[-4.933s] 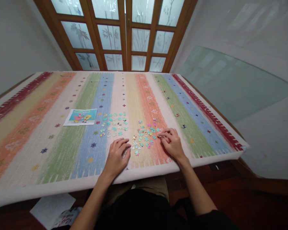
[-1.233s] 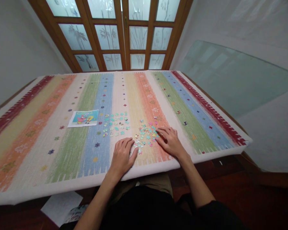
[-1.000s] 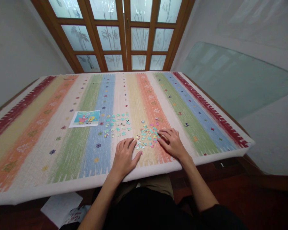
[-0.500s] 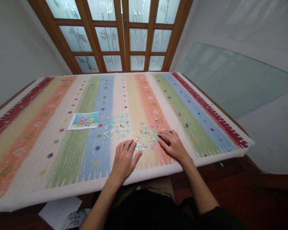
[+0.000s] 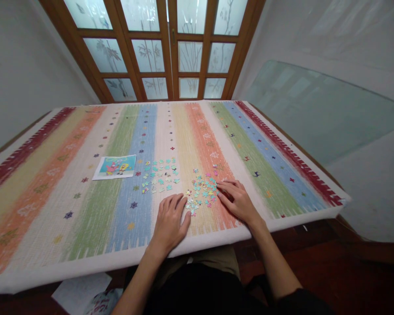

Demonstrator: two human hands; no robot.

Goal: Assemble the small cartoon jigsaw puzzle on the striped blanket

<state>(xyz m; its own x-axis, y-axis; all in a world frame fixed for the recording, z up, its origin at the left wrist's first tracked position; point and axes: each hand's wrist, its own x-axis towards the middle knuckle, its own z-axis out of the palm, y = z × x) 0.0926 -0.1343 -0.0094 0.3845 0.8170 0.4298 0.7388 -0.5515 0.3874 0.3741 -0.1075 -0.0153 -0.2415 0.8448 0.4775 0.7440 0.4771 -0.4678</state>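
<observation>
A loose pile of small jigsaw pieces point(image 5: 202, 190), mostly turquoise with some yellow and pink, lies on the striped tablecloth. At its lower left edge rests my left hand point(image 5: 171, 218), fingers bent and thumb apart, with nothing seen in it. My right hand point(image 5: 238, 199) lies along the pile's right edge, its fingertips touching or very near the outer pieces and the thumb spread away. Left of the pile, more jigsaw pieces point(image 5: 160, 175) are laid out singly in rough rows. A picture card point(image 5: 115, 167) with a pink and a yellow cartoon figure lies farther left.
The striped tablecloth point(image 5: 95, 227) covers a large table, whose near edge is close to my body. Beyond the far edge stand wooden doors point(image 5: 170, 57) with frosted panes. A glass panel point(image 5: 315, 109) is at the right wall. Below the table's left front is a white sheet point(image 5: 80, 291).
My left thumb has drawn back from the pile's lower edge, uncovering a few pieces there. My right hand stays nearly where it was. The view has shifted very slightly.
</observation>
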